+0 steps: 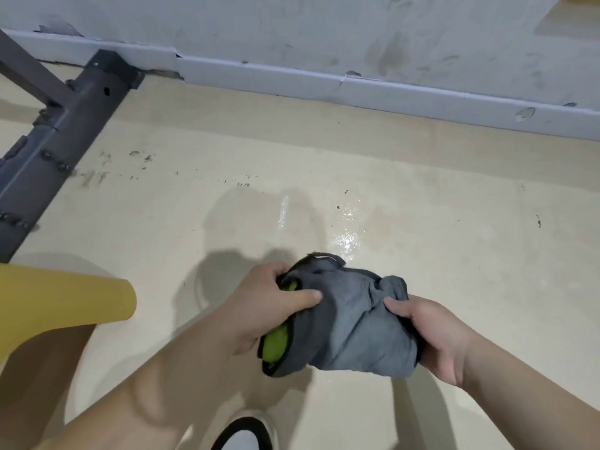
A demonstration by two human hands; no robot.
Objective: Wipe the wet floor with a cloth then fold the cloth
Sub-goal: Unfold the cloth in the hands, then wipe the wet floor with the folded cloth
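Note:
A grey cloth (pixel 349 323) with a lime-green inner side and dark edging is bunched up in the air above the floor. My left hand (pixel 259 306) grips its left end, thumb pressed on top of the grey fabric. My right hand (pixel 435 332) pinches its right end. Beyond the cloth, a wet patch (pixel 347 228) glistens on the pale beige floor (pixel 454 222), with a thin wet streak (pixel 283 211) to its left.
A dark metal frame (pixel 55 138) stands on the floor at the left. A yellow sleeve edge (pixel 65 303) and a bare leg fill the lower left; a black-and-white shoe (pixel 250 433) is below. A scuffed grey wall with a skirting board (pixel 357 89) runs along the back.

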